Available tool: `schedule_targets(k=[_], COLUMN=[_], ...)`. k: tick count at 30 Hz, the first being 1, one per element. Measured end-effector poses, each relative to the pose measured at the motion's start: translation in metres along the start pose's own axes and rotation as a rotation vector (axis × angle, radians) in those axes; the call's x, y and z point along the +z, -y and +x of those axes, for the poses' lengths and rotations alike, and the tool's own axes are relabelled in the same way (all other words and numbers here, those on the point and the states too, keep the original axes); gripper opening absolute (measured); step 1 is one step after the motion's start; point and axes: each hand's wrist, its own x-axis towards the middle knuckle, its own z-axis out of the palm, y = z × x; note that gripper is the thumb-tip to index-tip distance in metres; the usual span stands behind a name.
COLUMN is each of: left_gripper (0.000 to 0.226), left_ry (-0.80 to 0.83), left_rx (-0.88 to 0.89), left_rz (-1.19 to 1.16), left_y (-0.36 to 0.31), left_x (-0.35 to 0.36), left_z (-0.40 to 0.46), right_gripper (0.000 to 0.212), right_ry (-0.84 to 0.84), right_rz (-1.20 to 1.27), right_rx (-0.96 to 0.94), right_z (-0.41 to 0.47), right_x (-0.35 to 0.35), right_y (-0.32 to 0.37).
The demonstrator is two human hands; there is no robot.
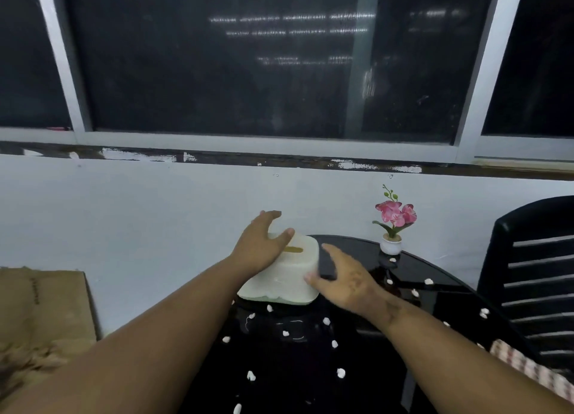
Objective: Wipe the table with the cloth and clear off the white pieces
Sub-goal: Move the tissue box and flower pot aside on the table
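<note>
- Nearest me: both bare forearms run up from the bottom edge over the black round table, glossy top.
- White pieces are scattered over the near and right parts of the table, well apart from each other; a few lie close to the base of the white box.
- Checked pink-and-white fabric at the right edge near me, partly cut off; could be the cloth, I can't tell.
- My right hand: fingers spread, thumb touching the white box at its right side, not closed on it.
- My left hand: spread too, palm against the box's left top edge, fingers arched above the lid.
- The box stands on the table's left far part, yellowish slot on top.
- Farther: small potted pink flower on the table's far edge, by the wall.
- Black chair right, cardboard left, dark window behind.
</note>
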Motion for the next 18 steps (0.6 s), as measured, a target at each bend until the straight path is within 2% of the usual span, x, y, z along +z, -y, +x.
schedule_targets(k=[3, 5, 6, 7, 9, 11, 15, 18], left_gripper=[0.066, 0.074, 0.071, 0.061, 0.038, 0.032, 0.053, 0.054], left_ry=[-0.131, -0.138, -0.112, -0.061, 0.063, 0.084, 0.012, -0.017], left_rx=[-0.083, -0.214, -0.261, -0.272, -0.202, -0.128, -0.101, -0.068], left_rz=[-0.039, -0.095, -0.149, -0.219, -0.325, -0.352, -0.306, -0.313], left_y=[0.015, 0.029, 0.035, 0.041, 0.049, 0.055, 0.049, 0.032], left_x=[-0.015, -0.018, -0.018, -0.018, -0.015, -0.014, -0.018, -0.015], left_z=[-0.011, -0.022, -0.028, -0.034, -0.042, -0.046, -0.036, -0.018], right_gripper=[0.076, 0.101, 0.11, 0.109, 0.083, 0.068, 0.084, 0.085], right_ry=[-0.068, -0.098, -0.105, -0.11, -0.149, -0.167, -0.185, -0.225], right_rz=[0.044, 0.063, 0.064, 0.075, 0.116, 0.122, 0.101, 0.107], right_rx=[-0.006, 0.046, 0.085, 0.111, 0.091, 0.073, 0.087, 0.08], right_z=[-0.002, 0.001, 0.002, 0.004, 0.009, 0.011, 0.018, 0.033], right_x=[0.02, 0.033, 0.038, 0.042, 0.047, 0.051, 0.046, 0.026], right_y=[0.01, 0.013, 0.015, 0.013, 0.01, 0.01, 0.013, 0.013])
